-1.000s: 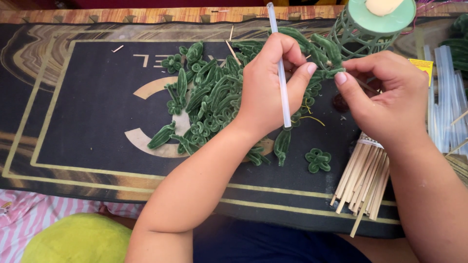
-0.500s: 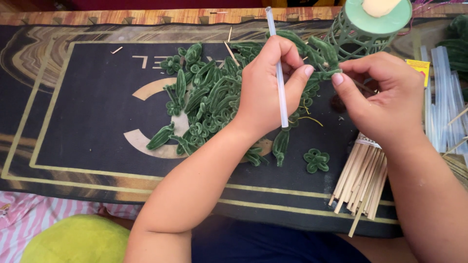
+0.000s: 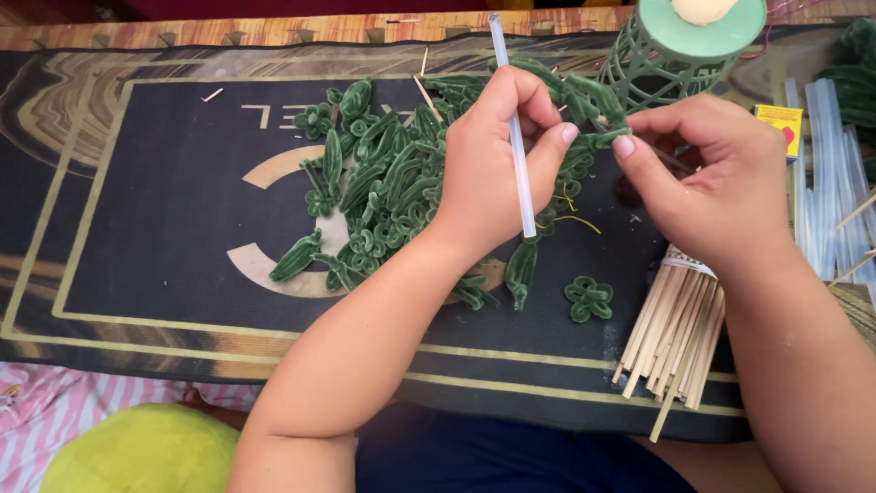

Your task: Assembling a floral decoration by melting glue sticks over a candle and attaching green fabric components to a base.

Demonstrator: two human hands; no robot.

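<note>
The left hand (image 3: 497,173) is curled around a clear stick (image 3: 514,128), which stands nearly upright over the middle of the mat, its top reaching the far edge. Just right of it, the right hand (image 3: 721,187) pinches the end of a green fuzzy leaf (image 3: 598,114) between thumb and forefinger; the leaf's tip touches the stick hand's fingertip.

Under both hands lies a heap of leaves (image 3: 383,183), spread left of centre, with a small green flower (image 3: 589,298) apart on the near side.

All this sits on a black mat (image 3: 146,228) with gold border lines and a pale curved emblem, laid over a wood-grain worktop (image 3: 182,32) that shows along the far edge.

At the right, a bundle of sticks (image 3: 671,338) lies near, a green wire spool (image 3: 675,55) stands far, and a small yellow and red box (image 3: 778,123) rests beside a row of clear rods (image 3: 826,173). Near left, pink striped cloth (image 3: 36,424) and a yellow-green cushion (image 3: 137,452).
</note>
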